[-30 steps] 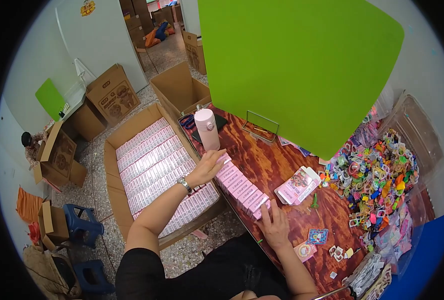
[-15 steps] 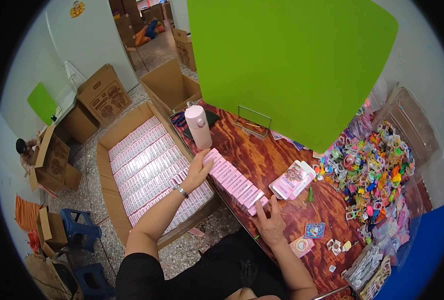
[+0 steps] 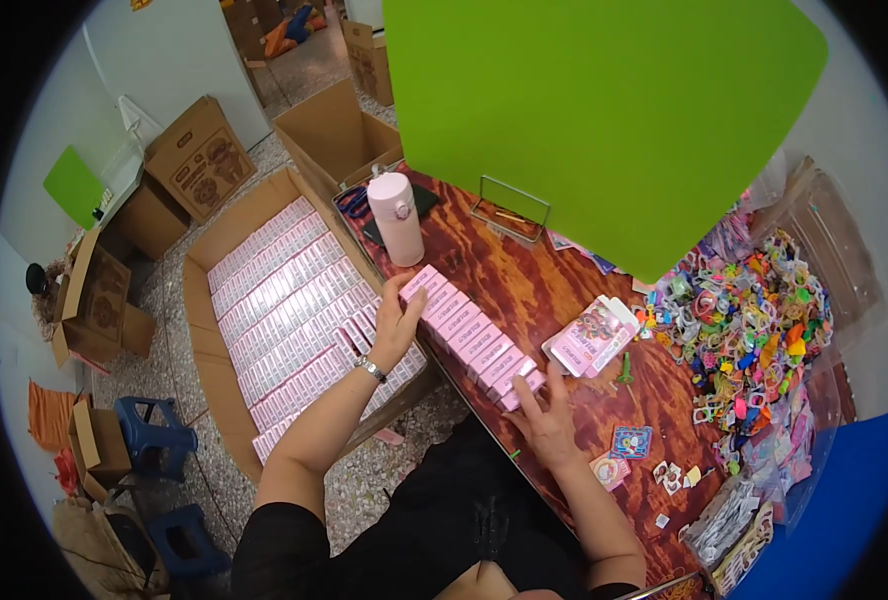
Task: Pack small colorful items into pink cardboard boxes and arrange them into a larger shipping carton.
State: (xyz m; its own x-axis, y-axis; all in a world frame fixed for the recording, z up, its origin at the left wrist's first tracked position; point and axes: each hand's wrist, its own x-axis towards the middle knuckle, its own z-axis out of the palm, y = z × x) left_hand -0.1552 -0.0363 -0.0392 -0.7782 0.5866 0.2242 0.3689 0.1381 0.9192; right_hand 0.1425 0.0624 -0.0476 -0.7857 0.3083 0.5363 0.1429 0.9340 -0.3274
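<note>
In the head view, the pink box row (image 3: 474, 337) on the table (image 3: 509, 288) is touched endwise by left hand (image 3: 396, 325) and right hand (image 3: 549, 420); clamping cannot be told; the carton (image 3: 201, 330) is mostly filled, the row left outside

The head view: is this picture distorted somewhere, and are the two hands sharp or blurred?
Head view: black corners around a round fisheye image, the white door's edge bending near the rim; head view: left hand and right hand fairly sharp; head view: lettering on the row of pink boxes too small to read surely.
</note>
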